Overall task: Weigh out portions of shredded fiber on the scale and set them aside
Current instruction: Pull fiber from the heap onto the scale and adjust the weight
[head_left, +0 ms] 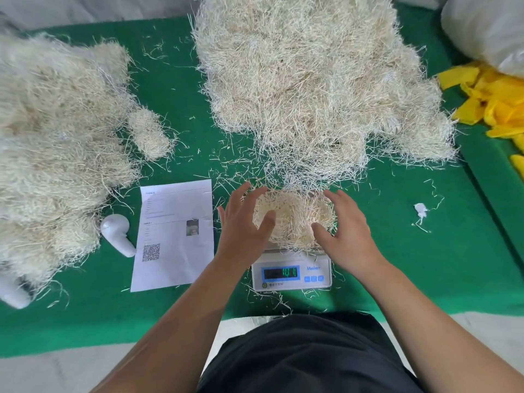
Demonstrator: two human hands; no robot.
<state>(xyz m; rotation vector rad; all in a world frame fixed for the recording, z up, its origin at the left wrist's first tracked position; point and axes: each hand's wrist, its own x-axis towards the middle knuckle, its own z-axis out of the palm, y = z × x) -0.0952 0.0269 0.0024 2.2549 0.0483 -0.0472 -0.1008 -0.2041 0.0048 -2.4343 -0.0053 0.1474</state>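
A small wad of pale shredded fiber (293, 215) lies on the pan of a white digital scale (292, 272) whose lit display shows digits. My left hand (245, 222) sits at the wad's left side and my right hand (344, 225) at its right, fingers spread and relaxed, cupping it without a clear grip. A big heap of loose fiber (314, 78) rises just behind the scale. At the left lies a heap of set-aside portions (54, 148), with one small separate portion (149, 134) beside it.
A printed sheet with a QR code (174, 236) lies left of the scale, next to a white plastic piece (117, 234). Yellow scraps (496, 100) and a white bag (487, 29) sit at the right. Green felt (411, 265) covers the table; loose strands are scattered over it.
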